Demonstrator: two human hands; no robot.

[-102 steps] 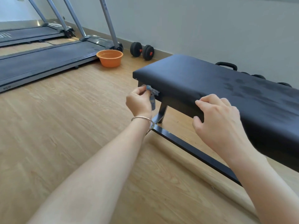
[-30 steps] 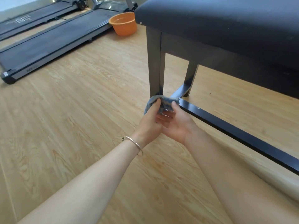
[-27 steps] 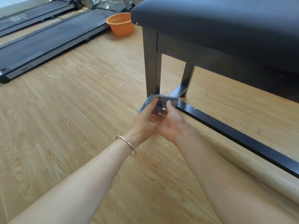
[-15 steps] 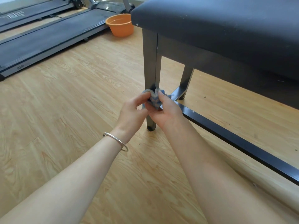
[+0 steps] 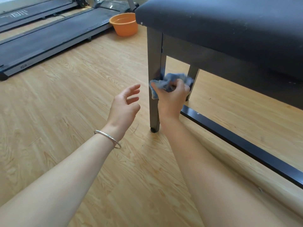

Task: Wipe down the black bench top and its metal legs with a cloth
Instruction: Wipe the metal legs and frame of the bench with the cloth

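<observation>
- The cloth [image 5: 170, 81] is clamped in curled fingers of the right hand [image 5: 172, 96], against the metal leg [image 5: 154, 51] beyond them.
- The left hand [image 5: 123, 106] is held empty, fingers apart.
- Every leg face should be rubbed firmly.

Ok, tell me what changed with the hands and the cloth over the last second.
The left hand let go of the cloth and drew back leftward, fingers loose. The right hand alone grips the cloth, higher up the front leg. Bench top and orange basin stayed put.

Open floor [image 5: 68, 99] left of leg [image 5: 154, 63]
</observation>
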